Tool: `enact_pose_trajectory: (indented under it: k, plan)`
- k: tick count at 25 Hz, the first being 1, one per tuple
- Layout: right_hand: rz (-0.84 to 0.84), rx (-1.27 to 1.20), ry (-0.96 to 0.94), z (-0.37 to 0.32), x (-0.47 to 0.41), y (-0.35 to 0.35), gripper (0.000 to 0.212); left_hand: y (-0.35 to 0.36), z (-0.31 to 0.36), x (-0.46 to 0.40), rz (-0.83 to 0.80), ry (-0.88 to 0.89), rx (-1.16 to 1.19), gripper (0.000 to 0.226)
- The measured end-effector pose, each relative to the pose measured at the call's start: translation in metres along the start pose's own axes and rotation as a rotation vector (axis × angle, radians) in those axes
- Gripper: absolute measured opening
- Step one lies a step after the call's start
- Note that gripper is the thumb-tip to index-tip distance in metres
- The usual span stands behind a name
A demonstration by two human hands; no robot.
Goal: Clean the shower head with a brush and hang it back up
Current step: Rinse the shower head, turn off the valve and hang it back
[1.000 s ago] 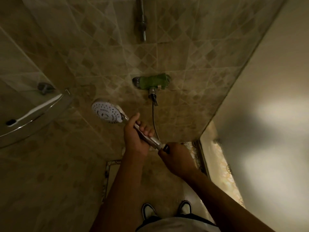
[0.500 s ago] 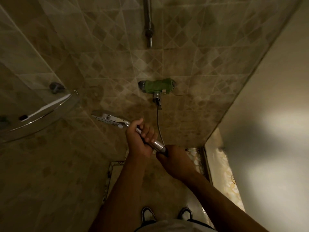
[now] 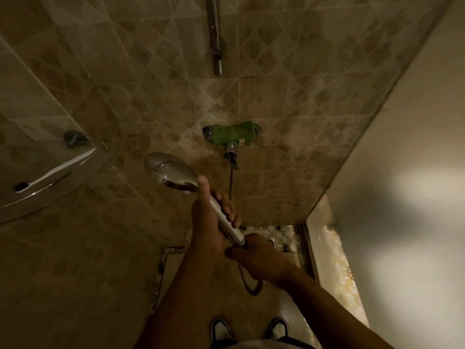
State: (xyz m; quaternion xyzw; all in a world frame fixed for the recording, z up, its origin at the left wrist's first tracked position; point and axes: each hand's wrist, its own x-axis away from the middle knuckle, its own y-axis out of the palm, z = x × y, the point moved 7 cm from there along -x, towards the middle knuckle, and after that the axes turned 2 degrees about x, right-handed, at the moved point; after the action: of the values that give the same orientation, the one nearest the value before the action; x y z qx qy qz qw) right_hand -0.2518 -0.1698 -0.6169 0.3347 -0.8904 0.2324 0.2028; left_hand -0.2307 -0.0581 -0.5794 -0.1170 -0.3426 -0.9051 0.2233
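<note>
The chrome shower head [image 3: 171, 173] points up and to the left, its shiny back towards me and the spray face hidden. My left hand [image 3: 210, 222] grips its handle, thumb stretched along it towards the head. My right hand [image 3: 256, 258] grips the lower end of the handle where the dark hose [image 3: 249, 280] joins. The hose loops below my right hand and rises to the tap [image 3: 232, 137] on the wall, which is wrapped in a green cloth. A toothbrush-like brush [image 3: 54, 170] lies on the glass corner shelf [image 3: 37, 197] at left.
A chrome riser rail [image 3: 215, 34] runs up the tiled wall above the tap. A plain wall stands close on the right. My shoes [image 3: 249, 328] stand on the tiled floor below, next to a raised threshold [image 3: 334, 268] at right.
The shower head has been rolled over in my hands: its white spray face showed first, then its edge, now its chrome back. Both hands kept their hold on the handle.
</note>
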Motion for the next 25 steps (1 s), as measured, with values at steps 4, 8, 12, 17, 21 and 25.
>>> enact_pose_trajectory:
  k: [4,8,12,17,21,25]
  plan:
    - [0.24,0.157,-0.064,0.003,-0.005,-0.007,0.015,-0.01,0.002,0.005,0.421,0.153,-0.296,0.044]
    - [0.347,0.252,-0.088,0.001,-0.008,-0.019,0.019,-0.007,0.001,0.003,0.465,0.109,-0.218,0.029]
    - [0.159,0.226,-0.08,0.003,-0.018,-0.012,0.024,-0.002,0.003,-0.003,0.449,0.082,-0.104,0.033]
    - [-0.003,-0.052,-0.002,0.003,-0.018,-0.016,0.029,0.013,-0.003,-0.021,0.056,-0.008,0.105,0.031]
    - [0.108,0.005,-0.053,-0.002,-0.019,-0.024,0.025,0.015,0.0,-0.024,0.119,-0.01,-0.029,0.031]
    - [0.354,0.184,-0.07,-0.002,-0.029,-0.038,0.023,0.017,0.01,-0.023,0.193,0.043,-0.202,0.014]
